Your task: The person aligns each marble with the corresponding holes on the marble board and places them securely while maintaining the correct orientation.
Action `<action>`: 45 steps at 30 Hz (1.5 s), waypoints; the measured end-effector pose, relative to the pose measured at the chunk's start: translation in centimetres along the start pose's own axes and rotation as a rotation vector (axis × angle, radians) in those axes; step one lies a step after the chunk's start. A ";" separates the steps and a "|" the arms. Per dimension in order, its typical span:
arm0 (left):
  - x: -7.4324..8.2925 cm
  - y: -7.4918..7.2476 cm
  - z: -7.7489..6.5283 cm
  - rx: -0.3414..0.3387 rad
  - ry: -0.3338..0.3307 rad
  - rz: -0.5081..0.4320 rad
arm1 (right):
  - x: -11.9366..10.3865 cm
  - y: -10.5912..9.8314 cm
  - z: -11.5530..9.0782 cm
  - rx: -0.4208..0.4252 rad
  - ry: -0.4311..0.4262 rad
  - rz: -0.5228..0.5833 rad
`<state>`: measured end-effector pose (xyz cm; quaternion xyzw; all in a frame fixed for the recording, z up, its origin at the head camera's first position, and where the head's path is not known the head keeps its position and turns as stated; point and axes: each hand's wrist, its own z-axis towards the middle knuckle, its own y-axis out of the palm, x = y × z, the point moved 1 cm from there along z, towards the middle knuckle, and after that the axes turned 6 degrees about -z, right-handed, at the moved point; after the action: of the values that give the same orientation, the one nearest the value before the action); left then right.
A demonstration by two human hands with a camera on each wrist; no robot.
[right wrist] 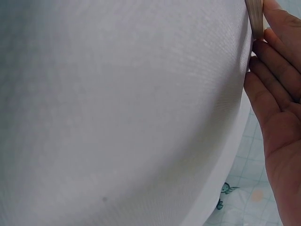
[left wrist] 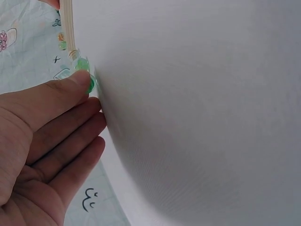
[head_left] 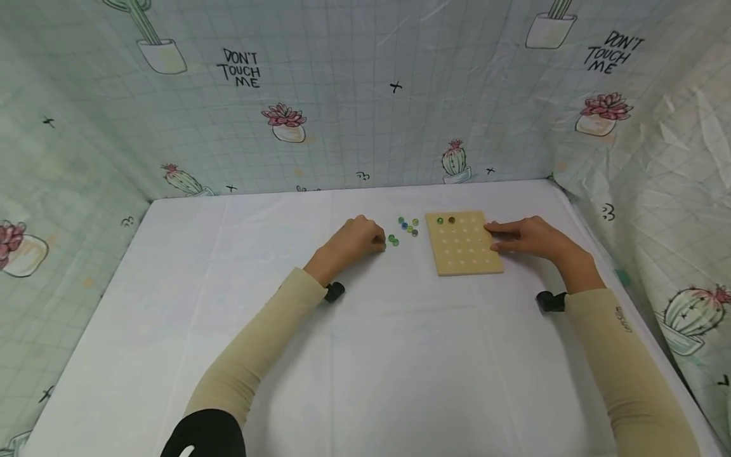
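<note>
Plainly, little seems done: the yellow board (head_left: 464,238) has just two marbles on it, a green marble (head_left: 440,221) and a brownish marble (head_left: 452,220), side by side in the row along its far edge, close to its far left corner. The pale, star-like marks elsewhere on the board show bare, so most of the filling looks left. The board lies flat on the counter (head_left: 400,368), right of the middle and toward the far edge. Just left of it, loose marbles (head_left: 415,222) gather in a small group, with two green ones (head_left: 393,240) apart from the rest, beside the left hand (head_left: 355,241). The left thumb and forefinger appear to pinch another green marble (left wrist: 91,85) at their tips, the remaining fingers lying loosely bent, so the next marble looks picked out but not yet set down. The right hand (head_left: 531,237) has its fingers extended against the board's right edge, holding no marble that shows, apparently steadying it. Beyond the counter's far edge rises a cloth printed with potted plants (head_left: 342,82).
</note>
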<state>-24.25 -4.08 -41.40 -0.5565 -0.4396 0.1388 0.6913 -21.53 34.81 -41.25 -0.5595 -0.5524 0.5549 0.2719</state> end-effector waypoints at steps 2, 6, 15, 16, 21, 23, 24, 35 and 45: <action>0.0 0.0 -0.1 -0.005 -0.006 -0.012 | 0.1 0.1 0.0 0.003 -0.006 -0.006; -0.2 0.0 -0.4 -0.001 -0.021 -0.034 | 0.2 0.3 0.2 0.006 -0.017 -0.012; 0.2 -0.5 -0.9 0.023 -0.035 -0.053 | 0.3 0.2 0.1 0.001 0.007 -0.007; 0.3 -0.6 -1.0 0.023 -0.038 -0.053 | 0.3 0.2 0.1 0.001 0.003 -0.009; 0.6 -0.8 -1.1 0.027 -0.041 -0.042 | 0.3 0.1 0.1 -0.001 -0.011 -0.006; 0.7 -0.8 -1.1 0.031 -0.034 -0.037 | 0.3 0.1 0.2 -0.001 -0.015 -0.001; 0.8 -0.8 -1.1 0.034 -0.029 -0.034 | 0.2 0.1 0.2 -0.003 -0.015 -0.001; 1.6 -0.7 -0.8 0.058 -0.001 -0.032 | 0.0 0.1 0.0 0.002 -0.012 0.009; 2.7 -0.7 -0.2 0.070 0.031 -0.053 | 0.0 0.0 0.0 0.007 -0.024 0.000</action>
<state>-22.75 -2.62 -39.55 -0.5222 -0.4382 0.1272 0.7205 -21.55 34.76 -41.29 -0.5519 -0.5537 0.5634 0.2671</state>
